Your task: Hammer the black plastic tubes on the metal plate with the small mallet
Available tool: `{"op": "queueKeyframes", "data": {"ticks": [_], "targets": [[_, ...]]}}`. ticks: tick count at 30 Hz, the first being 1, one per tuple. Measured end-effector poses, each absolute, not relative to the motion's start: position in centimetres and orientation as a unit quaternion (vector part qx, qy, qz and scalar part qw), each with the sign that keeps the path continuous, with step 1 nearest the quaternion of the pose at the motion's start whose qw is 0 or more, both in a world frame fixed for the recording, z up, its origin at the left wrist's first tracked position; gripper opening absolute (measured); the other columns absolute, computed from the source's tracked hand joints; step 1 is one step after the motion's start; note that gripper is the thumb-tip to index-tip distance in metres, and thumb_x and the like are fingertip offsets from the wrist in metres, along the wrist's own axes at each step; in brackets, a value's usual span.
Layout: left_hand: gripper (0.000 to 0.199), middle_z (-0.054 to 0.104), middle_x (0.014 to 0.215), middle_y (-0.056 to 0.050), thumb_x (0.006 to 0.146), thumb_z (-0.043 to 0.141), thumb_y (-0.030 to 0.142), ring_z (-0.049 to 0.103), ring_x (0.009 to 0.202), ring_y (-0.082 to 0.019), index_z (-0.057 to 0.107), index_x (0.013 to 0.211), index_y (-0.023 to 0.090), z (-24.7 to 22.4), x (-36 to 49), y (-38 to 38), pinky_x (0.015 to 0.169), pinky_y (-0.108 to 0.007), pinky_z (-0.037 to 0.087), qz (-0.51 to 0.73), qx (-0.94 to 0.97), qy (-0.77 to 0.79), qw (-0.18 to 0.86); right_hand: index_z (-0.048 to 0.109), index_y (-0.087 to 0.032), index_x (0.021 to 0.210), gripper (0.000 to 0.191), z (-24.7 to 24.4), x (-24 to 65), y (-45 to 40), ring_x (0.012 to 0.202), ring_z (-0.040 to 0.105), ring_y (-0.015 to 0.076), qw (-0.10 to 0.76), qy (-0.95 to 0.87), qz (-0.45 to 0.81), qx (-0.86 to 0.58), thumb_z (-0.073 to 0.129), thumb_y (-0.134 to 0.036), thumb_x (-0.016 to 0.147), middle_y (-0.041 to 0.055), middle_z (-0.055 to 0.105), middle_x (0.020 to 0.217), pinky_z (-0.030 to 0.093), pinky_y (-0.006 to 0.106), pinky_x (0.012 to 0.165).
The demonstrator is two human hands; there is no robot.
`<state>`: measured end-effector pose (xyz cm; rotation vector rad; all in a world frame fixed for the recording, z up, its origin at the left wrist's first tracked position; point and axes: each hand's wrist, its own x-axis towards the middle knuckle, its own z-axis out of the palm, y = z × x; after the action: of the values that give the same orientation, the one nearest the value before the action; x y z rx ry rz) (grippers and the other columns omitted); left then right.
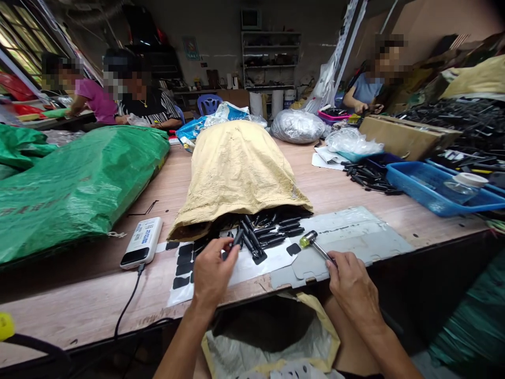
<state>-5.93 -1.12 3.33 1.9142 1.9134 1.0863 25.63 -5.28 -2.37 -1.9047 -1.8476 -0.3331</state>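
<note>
My left hand (213,271) is closed in a pinch at the mouth of a yellow woven sack (240,168), with a black pen-shaped part (238,237) between thumb and fingers. More such black parts (272,236) spill from the sack onto a white sheet (240,273) that carries black rounded patches (183,269). In my right hand (351,281) is a small hammer (320,250), gripped by its metal handle. Its head, yellow-green at one end and dark at the other, hovers near or rests on a grey board (351,239); I cannot tell which.
A white power bank (142,242) with a cable lies left of the sack, beside a large green sack (82,184). Blue tray (437,192) holds a jar at right. Below the table edge an open sack (272,337) sits at my lap. Several people work farther back.
</note>
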Motion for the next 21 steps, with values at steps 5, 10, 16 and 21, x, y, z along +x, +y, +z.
{"op": "queueKeyframes", "data": {"ticks": [5, 10, 16, 21], "targets": [[0.015, 0.069, 0.092, -0.004, 0.092, 0.061, 0.023, 0.062, 0.085, -0.019, 0.071, 0.103, 0.023, 1.9, -1.7, -2.1, 0.077, -0.030, 0.048, 0.310, 0.788, 0.500, 0.179, 0.060, -0.021, 0.104, 0.020, -2.5, 26.0, -5.3, 0.091, 0.059, 0.0241, 0.281, -0.664, -0.065, -0.690, 0.043, -0.031, 0.099, 0.0088, 0.062, 0.096, 0.048, 0.037, 0.079], [0.016, 0.066, 0.095, -0.004, 0.089, 0.067, 0.025, 0.060, 0.092, -0.022, 0.069, 0.104, 0.022, 0.5, -0.4, -1.9, 0.083, -0.035, 0.047, 0.290, 0.787, 0.521, 0.162, 0.060, -0.023, 0.104, 0.025, -1.4, 26.1, -6.8, 0.090, 0.067, 0.0229, 0.374, -0.613, 0.069, -0.692, 0.042, -0.039, 0.099, 0.0078, 0.070, 0.097, 0.055, 0.036, 0.078], [0.011, 0.066, 0.088, -0.003, 0.086, 0.073, 0.028, 0.057, 0.088, -0.023, 0.071, 0.096, 0.023, 0.5, 0.0, -1.5, 0.079, -0.034, 0.043, 0.280, 0.771, 0.544, 0.174, 0.061, -0.021, 0.131, 0.039, 0.3, 23.7, -8.4, 0.080, 0.071, 0.0180, 0.411, -0.637, 0.158, -0.633, 0.048, -0.038, 0.099, 0.0074, 0.074, 0.098, 0.058, 0.027, 0.067], [0.010, 0.064, 0.086, -0.001, 0.085, 0.074, 0.026, 0.057, 0.087, -0.020, 0.072, 0.095, 0.023, 0.1, -0.6, -1.4, 0.079, -0.033, 0.042, 0.307, 0.760, 0.528, 0.222, 0.058, -0.024, 0.140, 0.042, 0.8, 21.8, -8.6, 0.093, 0.070, 0.0178, 0.400, -0.694, 0.180, -0.571, 0.043, -0.026, 0.101, 0.0085, 0.071, 0.112, 0.060, 0.027, 0.076]]}}
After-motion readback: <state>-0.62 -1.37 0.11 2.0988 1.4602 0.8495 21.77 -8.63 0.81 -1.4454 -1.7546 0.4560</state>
